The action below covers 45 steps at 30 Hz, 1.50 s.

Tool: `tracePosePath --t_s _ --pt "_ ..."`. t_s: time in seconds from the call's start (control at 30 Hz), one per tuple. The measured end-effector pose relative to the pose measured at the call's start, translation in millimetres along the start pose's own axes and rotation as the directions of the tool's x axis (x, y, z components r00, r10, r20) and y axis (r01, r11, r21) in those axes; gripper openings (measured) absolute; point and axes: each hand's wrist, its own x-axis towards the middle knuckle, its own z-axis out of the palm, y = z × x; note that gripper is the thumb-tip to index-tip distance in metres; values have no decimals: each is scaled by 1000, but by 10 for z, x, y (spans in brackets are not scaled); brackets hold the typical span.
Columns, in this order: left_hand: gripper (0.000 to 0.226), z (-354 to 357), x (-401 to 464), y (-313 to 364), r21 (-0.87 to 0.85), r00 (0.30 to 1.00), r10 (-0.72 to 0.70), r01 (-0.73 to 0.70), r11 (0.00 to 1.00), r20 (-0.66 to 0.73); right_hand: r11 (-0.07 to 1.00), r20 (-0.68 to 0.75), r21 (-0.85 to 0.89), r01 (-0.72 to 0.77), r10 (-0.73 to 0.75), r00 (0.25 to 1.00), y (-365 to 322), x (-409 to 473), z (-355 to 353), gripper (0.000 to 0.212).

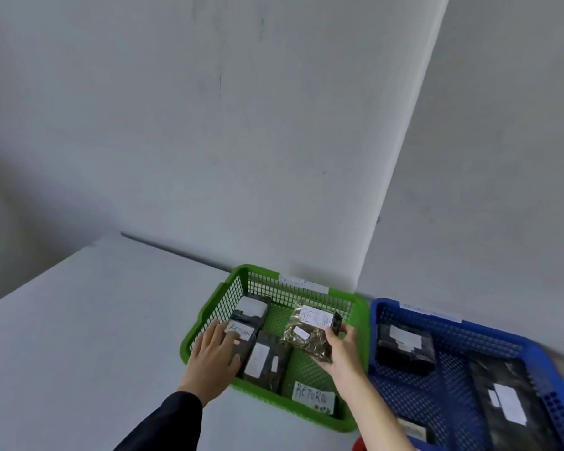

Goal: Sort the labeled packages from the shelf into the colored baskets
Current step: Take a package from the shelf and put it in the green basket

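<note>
1. Green basket [209, 315]: on the white table [95, 320], against the wall. Holds dark packages with white labels, two reading "RETURN", plus a loose "RETURN" slip [313, 398] at the near wall.
2. Blue basket [534, 348]: touching the green one's right side. Holds several dark packages [404, 353] with white labels, text unreadable.
3. Clear packet [310, 336]: shiny, crinkled, brownish contents, white "RETURN" label on top, small white sticker below. Held above the green basket's right half.
4. Right hand [342, 349]: fingers curled round the packet's right edge, thumb on top.
5. Left hand [214, 351]: fingers straight, together, resting on a dark package [241, 327] at the basket's left.
</note>
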Motion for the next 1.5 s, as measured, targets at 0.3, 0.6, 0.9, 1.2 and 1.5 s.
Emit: tracePosePath --t_s 0.3,0.6,0.9,1.2,1.5 --pt "48 264 559 -305 4 995 -92 92 996 -33 955 -102 -295 26 -59 993 153 688 557 19" --pt "46 291 541 -328 -45 994 -97 94 995 -57 878 -152 -479 14 -98 983 402 1003 812 35" --pt "27 295 526 -356 -82 996 -63 57 995 -66 726 -112 -684 -67 -14 994 428 981 728 52" --pt "27 -332 462 -112 -248 999 27 -16 969 45 729 71 -655 196 -199 977 -268 469 575 33" --pt "26 -1524 36 972 -172 910 339 -384 907 -239 475 305 -566 674 -639 706 -1604 -716 -344 34"
